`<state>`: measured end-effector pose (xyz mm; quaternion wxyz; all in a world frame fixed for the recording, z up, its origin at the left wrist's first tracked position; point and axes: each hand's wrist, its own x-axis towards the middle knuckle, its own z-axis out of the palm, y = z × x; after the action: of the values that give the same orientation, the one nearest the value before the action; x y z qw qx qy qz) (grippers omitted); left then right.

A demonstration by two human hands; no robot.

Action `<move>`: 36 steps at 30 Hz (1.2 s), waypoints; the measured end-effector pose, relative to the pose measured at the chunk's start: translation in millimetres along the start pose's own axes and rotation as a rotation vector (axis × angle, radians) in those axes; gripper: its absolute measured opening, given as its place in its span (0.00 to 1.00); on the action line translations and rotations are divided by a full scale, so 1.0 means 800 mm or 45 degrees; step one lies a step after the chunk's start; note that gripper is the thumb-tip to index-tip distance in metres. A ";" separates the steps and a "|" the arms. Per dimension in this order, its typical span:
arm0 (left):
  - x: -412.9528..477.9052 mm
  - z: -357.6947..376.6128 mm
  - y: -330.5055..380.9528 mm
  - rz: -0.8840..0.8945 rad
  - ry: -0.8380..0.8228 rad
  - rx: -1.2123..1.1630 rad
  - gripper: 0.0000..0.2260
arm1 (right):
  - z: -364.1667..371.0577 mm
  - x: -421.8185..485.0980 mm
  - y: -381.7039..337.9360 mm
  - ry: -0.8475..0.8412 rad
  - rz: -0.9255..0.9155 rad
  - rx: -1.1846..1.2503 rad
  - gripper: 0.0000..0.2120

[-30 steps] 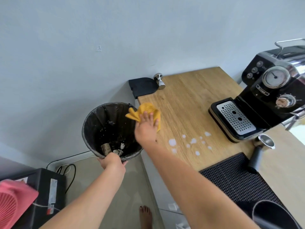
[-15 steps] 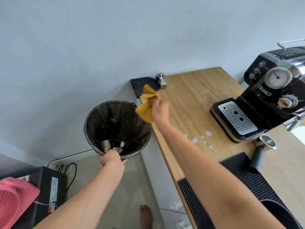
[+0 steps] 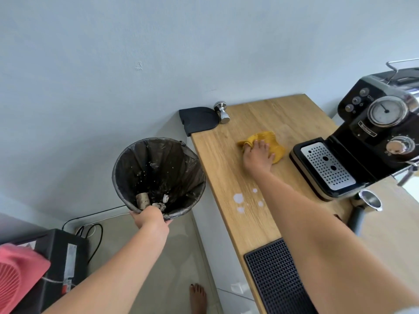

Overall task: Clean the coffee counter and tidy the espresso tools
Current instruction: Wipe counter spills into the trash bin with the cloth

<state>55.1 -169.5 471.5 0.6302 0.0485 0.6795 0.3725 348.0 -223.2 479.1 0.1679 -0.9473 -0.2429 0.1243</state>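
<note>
My right hand (image 3: 257,156) presses a crumpled yellow cloth (image 3: 273,141) flat on the wooden counter (image 3: 267,114), just left of the espresso machine's drip tray (image 3: 326,168). My left hand (image 3: 150,219) grips the near rim of a black-lined trash bin (image 3: 158,175), held tilted beside the counter's left edge, with scraps in its bottom. White spill spots (image 3: 238,197) lie on the counter near my right forearm. A steel tamper (image 3: 222,113) stands at the back corner next to a black mat (image 3: 198,120).
The black espresso machine (image 3: 381,132) fills the right side. A portafilter (image 3: 368,201) lies in front of it, beside a black ribbed mat (image 3: 276,279). On the floor are cables (image 3: 90,227), a black box (image 3: 59,257), a pink fan (image 3: 15,275) and my bare foot (image 3: 198,299).
My right hand carried the yellow cloth from over the bin's mouth back to the counter and set it down near the drip tray. The bin stays held in my left hand.
</note>
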 end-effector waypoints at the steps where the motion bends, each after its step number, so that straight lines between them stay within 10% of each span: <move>1: 0.000 0.000 0.000 -0.002 -0.004 -0.004 0.34 | 0.012 -0.007 -0.014 -0.018 -0.029 -0.004 0.29; 11: -0.004 0.004 0.002 0.000 0.010 -0.051 0.33 | 0.108 -0.128 -0.166 -0.210 -0.520 0.220 0.27; 18: -0.005 0.003 0.005 -0.033 0.008 -0.081 0.29 | 0.066 -0.134 -0.184 -0.422 -0.065 1.015 0.25; 23: -0.006 0.006 0.011 -0.042 0.002 -0.077 0.31 | -0.019 -0.071 -0.134 -0.080 0.044 1.328 0.14; 28: -0.003 0.012 0.008 -0.009 0.004 -0.052 0.31 | -0.086 -0.006 -0.056 0.355 0.077 1.239 0.15; 36: -0.001 0.019 0.008 -0.001 0.004 -0.039 0.32 | -0.027 0.041 -0.007 0.013 0.066 0.231 0.25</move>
<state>65.9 -158.7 476.6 0.6299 0.0380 0.6748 0.3826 380.3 -207.9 495.7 0.2511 -0.9347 -0.2052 0.1452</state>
